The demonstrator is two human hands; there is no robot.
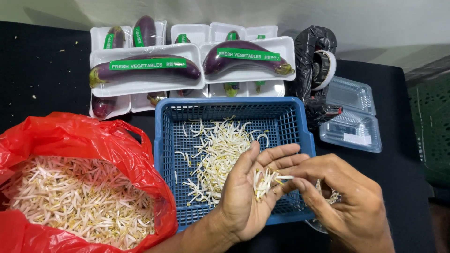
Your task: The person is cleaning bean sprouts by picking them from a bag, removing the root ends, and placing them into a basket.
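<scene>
Two hands: both at the near right corner of the blue basket (300,122).
Left hand (251,194): palm up, fingers loosely spread, cradling a small clump of bean sprouts (263,181).
Right hand (340,197): fingertips pinched on one sprout at that clump; further sprouts show beneath it.
Technique: keep your cupped palm over the basket; pinch lightly, sprouts likely snap.
Red bag (93,140): left of the basket, full of sprouts.
</scene>
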